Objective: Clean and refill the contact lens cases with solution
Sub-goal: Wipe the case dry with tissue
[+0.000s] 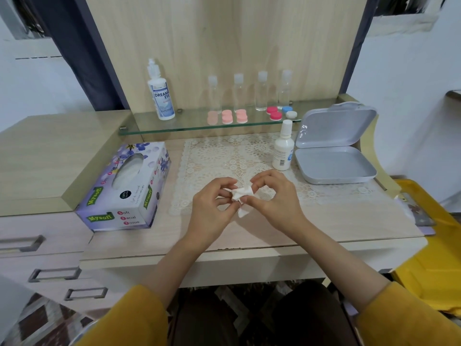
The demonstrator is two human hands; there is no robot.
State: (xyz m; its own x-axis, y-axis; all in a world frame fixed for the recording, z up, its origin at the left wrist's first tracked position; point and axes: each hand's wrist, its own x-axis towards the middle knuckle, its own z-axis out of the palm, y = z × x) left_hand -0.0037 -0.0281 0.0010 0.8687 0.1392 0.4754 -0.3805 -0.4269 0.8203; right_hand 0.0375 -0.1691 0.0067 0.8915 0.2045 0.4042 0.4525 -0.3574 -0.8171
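Observation:
Both hands meet over the lace mat (224, 156), and between them is a crumpled white tissue (241, 194). My left hand (212, 206) and my right hand (273, 193) pinch it with their fingertips; whatever the tissue wraps is hidden. On the glass shelf (174, 127) lie several contact lens cases: pale pink ones (227, 116), a red-pink one (274, 113) and a blue and white one (289, 112). A large solution bottle (161, 96) stands at the shelf's left. A small white bottle (283, 148) stands on the mat beside my right hand.
A tissue box (124, 188) sits at the left of the desk. An open grey tin (334, 151) lies at the right. Several clear empty bottles (262, 91) line the back of the shelf. Drawers (37, 245) are at lower left, something yellow (429, 245) at right.

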